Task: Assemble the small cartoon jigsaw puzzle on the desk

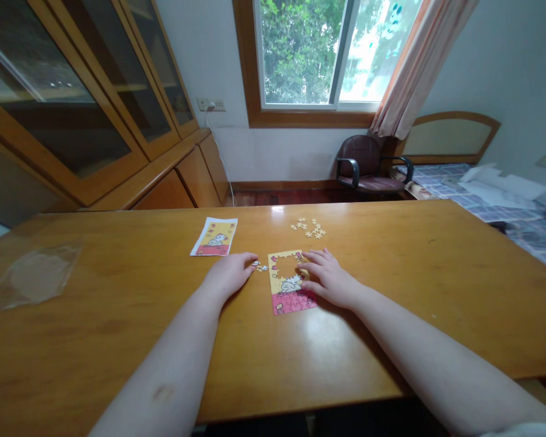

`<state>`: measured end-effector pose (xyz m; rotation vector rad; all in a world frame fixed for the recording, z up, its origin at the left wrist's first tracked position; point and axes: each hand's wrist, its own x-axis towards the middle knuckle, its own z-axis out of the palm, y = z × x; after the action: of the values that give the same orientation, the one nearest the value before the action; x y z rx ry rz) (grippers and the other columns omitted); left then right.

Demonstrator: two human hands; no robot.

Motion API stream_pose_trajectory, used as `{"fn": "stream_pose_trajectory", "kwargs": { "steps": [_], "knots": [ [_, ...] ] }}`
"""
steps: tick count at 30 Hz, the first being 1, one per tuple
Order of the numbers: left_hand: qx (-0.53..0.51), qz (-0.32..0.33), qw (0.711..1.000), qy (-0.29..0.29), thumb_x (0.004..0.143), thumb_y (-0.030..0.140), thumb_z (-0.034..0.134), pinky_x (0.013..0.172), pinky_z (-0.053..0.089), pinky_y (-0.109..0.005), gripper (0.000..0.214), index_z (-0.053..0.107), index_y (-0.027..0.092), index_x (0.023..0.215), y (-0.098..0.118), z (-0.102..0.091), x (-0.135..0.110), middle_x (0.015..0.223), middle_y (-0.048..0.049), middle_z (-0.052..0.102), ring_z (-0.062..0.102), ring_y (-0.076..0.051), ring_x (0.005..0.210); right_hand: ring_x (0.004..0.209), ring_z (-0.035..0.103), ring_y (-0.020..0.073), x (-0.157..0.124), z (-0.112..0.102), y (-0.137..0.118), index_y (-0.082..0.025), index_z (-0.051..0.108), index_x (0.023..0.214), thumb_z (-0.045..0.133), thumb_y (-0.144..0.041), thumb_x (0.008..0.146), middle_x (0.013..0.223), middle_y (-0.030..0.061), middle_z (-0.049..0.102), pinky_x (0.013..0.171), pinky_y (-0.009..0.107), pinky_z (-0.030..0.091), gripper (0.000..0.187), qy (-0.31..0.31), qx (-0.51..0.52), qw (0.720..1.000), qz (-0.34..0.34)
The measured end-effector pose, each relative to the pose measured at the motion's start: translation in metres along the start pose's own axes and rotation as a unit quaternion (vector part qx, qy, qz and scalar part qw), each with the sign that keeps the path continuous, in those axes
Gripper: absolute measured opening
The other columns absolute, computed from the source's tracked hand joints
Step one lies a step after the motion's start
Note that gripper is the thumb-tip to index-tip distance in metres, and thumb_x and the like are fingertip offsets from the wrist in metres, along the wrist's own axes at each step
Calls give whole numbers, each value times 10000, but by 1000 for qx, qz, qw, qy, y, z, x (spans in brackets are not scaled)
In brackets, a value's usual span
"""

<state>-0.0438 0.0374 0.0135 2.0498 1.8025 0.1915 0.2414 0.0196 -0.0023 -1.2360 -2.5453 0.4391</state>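
Left hand (230, 274): palm down, grip loose, fingertips at the loose pieces (261, 266) just to its right; a pinch cannot be told. Beyond them, puzzle (291, 298), long axis running away. Right hand (330, 280): spread flat on its right edge.

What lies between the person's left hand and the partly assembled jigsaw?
In the head view, a few loose puzzle pieces lie between the left hand and the jigsaw.
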Motion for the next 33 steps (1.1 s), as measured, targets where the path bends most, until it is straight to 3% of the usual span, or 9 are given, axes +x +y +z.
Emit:
{"fn": "stream_pose_trajectory", "kwargs": {
  "steps": [8, 17, 25, 28, 33],
  "knots": [
    [8, -11, 1000, 5, 844, 349, 523, 805, 469, -333, 284, 699, 254, 1045, 1, 1, 2, 1092, -64, 731, 659, -258, 992, 1333, 403, 294, 1, -2, -3, -223, 640, 1218, 545, -468, 924, 1437, 137, 479, 1135, 597, 201, 394, -6, 11, 1000, -1],
    [-15, -57, 998, -12, 779, 327, 556, 610, 411, -284, 225, 636, 193, 940, 0, 5, 4, 811, -56, 698, 646, -212, 766, 1334, 412, 288, 1, -1, -1, -226, 648, 1202, 542, -475, 924, 1436, 135, 483, 1141, 584, 207, 389, -6, 16, 1000, -7],
    [-29, 2, 999, 41, 762, 219, 535, 718, 445, -291, 39, 557, 208, 792, 2, 5, 1, 887, -48, 675, 621, -195, 826, 1330, 417, 292, 1, -1, -1, -218, 648, 1213, 533, -489, 927, 1436, 135, 483, 1145, 571, 218, 410, -12, 14, 1000, -10],
    [-63, 7, 997, 42, 785, 221, 503, 699, 453, -302, 81, 578, 209, 814, 8, 1, -1, 855, -37, 681, 623, -194, 791, 1329, 418, 293, 1, -1, -2, -217, 648, 1212, 537, -483, 927, 1435, 137, 483, 1144, 573, 219, 406, -13, 16, 1000, -9],
    [-152, 98, 982, 51, 826, 253, 500, 833, 486, -317, 187, 666, 202, 895, 21, 4, -7, 964, -49, 693, 629, -194, 903, 1330, 415, 291, 1, -1, -2, -223, 652, 1204, 549, -481, 921, 1434, 132, 487, 1142, 572, 219, 397, -10, 16, 1000, -9]
  ]
}}
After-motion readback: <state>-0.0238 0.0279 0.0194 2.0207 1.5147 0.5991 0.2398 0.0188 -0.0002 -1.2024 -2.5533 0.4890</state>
